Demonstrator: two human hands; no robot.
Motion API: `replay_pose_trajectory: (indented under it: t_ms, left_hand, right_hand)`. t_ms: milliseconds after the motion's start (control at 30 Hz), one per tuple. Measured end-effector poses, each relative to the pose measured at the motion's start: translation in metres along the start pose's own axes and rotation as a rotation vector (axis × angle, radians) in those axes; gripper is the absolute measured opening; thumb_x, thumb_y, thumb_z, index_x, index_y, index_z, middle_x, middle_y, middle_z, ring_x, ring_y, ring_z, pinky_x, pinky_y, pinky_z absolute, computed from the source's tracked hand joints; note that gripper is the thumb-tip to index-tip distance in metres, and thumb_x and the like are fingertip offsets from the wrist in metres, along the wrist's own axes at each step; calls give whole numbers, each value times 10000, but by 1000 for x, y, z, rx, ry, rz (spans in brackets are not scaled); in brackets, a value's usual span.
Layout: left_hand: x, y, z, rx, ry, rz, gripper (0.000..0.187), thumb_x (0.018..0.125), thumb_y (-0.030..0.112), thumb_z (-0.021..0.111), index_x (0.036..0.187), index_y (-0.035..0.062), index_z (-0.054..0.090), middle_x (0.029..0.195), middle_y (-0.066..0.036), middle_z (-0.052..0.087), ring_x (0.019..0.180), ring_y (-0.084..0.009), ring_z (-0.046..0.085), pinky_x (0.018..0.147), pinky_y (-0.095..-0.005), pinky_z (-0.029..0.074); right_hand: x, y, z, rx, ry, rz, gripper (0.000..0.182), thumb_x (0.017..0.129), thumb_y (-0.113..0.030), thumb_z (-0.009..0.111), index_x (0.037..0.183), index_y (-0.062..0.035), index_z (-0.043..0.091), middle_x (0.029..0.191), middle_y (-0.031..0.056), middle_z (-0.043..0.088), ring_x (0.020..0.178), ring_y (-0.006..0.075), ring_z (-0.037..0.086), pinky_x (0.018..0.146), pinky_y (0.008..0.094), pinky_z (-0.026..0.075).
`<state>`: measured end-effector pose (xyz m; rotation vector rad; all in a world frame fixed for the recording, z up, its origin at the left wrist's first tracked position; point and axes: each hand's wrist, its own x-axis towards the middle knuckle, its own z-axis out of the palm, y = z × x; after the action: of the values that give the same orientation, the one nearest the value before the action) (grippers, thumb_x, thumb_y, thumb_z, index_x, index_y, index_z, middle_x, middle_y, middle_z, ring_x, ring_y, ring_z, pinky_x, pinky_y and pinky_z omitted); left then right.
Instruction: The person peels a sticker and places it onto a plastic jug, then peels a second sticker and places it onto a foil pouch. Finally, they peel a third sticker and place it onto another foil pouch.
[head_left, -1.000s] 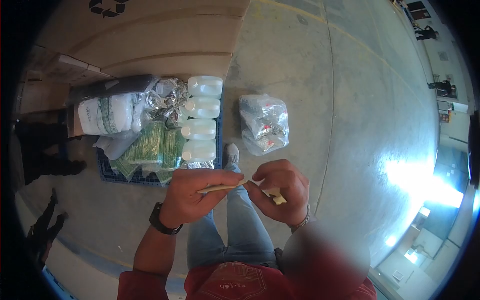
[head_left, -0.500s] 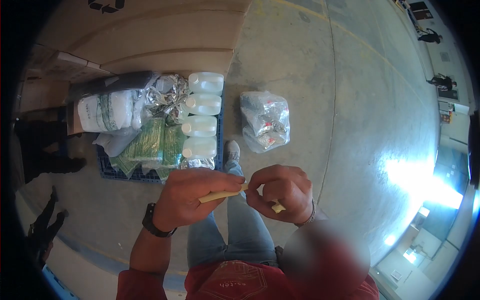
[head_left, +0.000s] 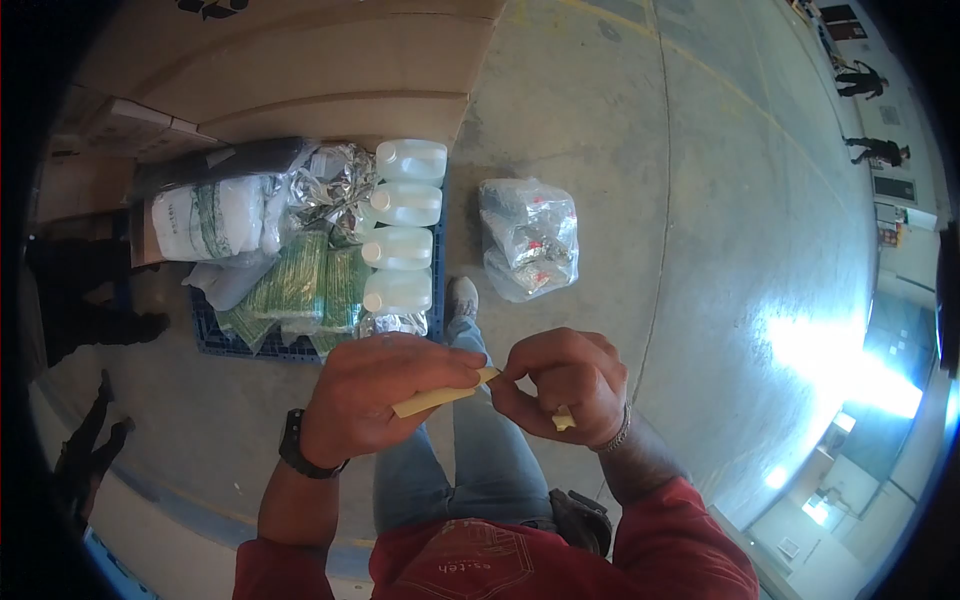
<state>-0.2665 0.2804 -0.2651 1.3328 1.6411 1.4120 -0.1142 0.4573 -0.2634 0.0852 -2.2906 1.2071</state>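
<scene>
My left hand (head_left: pixel 385 390), with a black watch on the wrist, grips a narrow yellow strip (head_left: pixel 435 400) between thumb and fingers. Beside it on the right, my right hand (head_left: pixel 565 385) pinches the strip's tip. A small crumpled yellow piece (head_left: pixel 564 418) pokes out from the curled fingers of that hand. Both hands are in front of my legs, close together. Beyond them, a blue pallet (head_left: pixel 437 300) holds white jugs (head_left: pixel 405 204), green packs (head_left: pixel 300 280) in clear wrap and silvery bundles (head_left: pixel 335 180).
On the concrete floor (head_left: pixel 600 120), right of the pallet, lies a clear plastic-wrapped bundle (head_left: pixel 530 240). A big cardboard box (head_left: pixel 330 60) stands behind the pallet. People in dark clothing (head_left: pixel 880 151) are at the far right; dark-clothed legs (head_left: pixel 85 440) show at the left.
The strip's exposed part looks wider and has tilted slightly between my hands. The blur over my right forearm is gone. The distant people at the right have shifted.
</scene>
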Motion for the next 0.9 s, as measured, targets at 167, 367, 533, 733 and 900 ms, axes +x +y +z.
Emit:
replay_pose_trajectory:
  t_ms: [167,367,533,733,900]
  left_hand:
    - [1,1,-3,19,0,-5,317,734,-5,734,1033,100,745,1087,-79,756,918,-241,737,768,-338,572]
    - [2,-2,-5,10,1,-11,319,732,-5,733,1035,96,748,1086,-81,756,921,-244,737,770,-342,574]
    - [3,0,-3,0,21,-30,315,738,-23,739,1035,82,750,1077,-95,756,910,-254,741,750,-333,586]
    - [1,2,6,17,129,-21,326,742,-46,763,1050,58,745,1073,-121,744,911,-256,740,761,-319,596]
    - [-4,3,15,16,219,-73,345,751,-61,751,1079,42,732,1119,-125,715,940,-246,727,788,-321,594]
  right_hand:
    - [2,0,2,-13,11,4,493,706,48,834,875,-140,410,917,96,687,547,97,589,454,253,466]
    - [4,2,3,10,7,-6,491,699,61,828,856,-141,409,904,87,694,547,113,611,467,258,480]
    - [6,1,4,-7,31,28,414,682,70,807,836,-105,465,917,68,692,626,165,668,504,298,519]
    - [10,-1,5,-174,66,28,417,678,54,830,790,-120,468,905,39,716,579,128,626,474,272,482]
    - [11,0,8,-183,82,43,417,688,57,826,771,-127,461,906,38,718,568,120,615,460,275,463]
